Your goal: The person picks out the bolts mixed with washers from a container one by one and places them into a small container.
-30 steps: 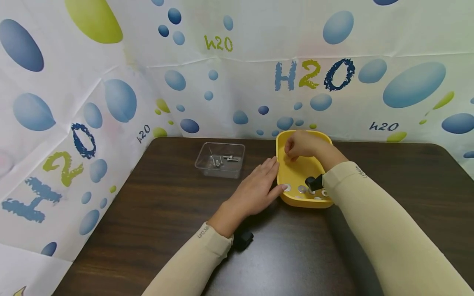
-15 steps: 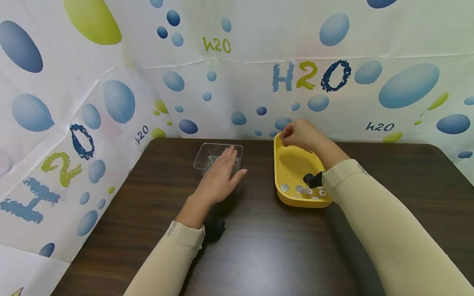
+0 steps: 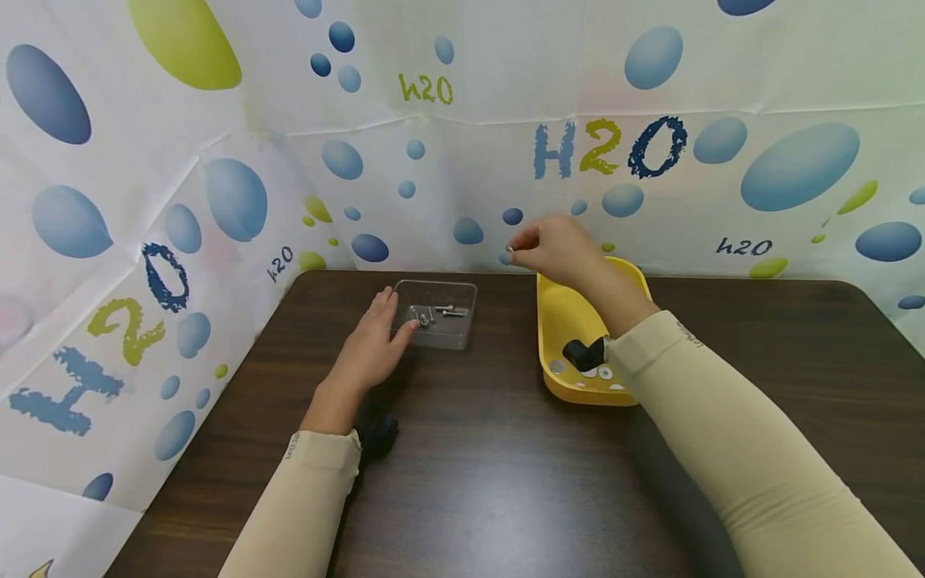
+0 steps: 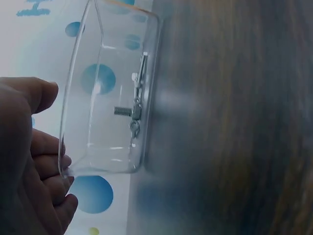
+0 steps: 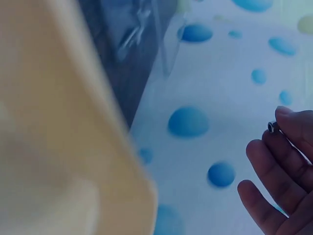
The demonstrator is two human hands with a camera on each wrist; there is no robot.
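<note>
My right hand [image 3: 564,249] is raised over the far left corner of the yellow tray [image 3: 543,337]. Between thumb and index finger it pinches a small metal nut [image 5: 272,127], whose round hole shows in the right wrist view. The left hand [image 3: 364,345] is at the left side of a clear plastic box [image 3: 448,337], fingers extended along the rim and thumb held apart near the front corner. Several metal bolts [image 3: 451,312] lie inside this box. One short threaded bolt [image 4: 123,111] stands up from the box floor in the left wrist view.
Several flat washers [image 3: 605,373] lie at the near end of the yellow tray, partly hidden by the black camera [image 3: 581,355] on the right wrist. The dark wooden table [image 3: 470,449] meets a printed white sheet [image 3: 477,185] behind the containers.
The left hand has left the yellow tray and moved left to the clear box's left side. My right hand has risen from inside the tray and shifted left with the nut.
</note>
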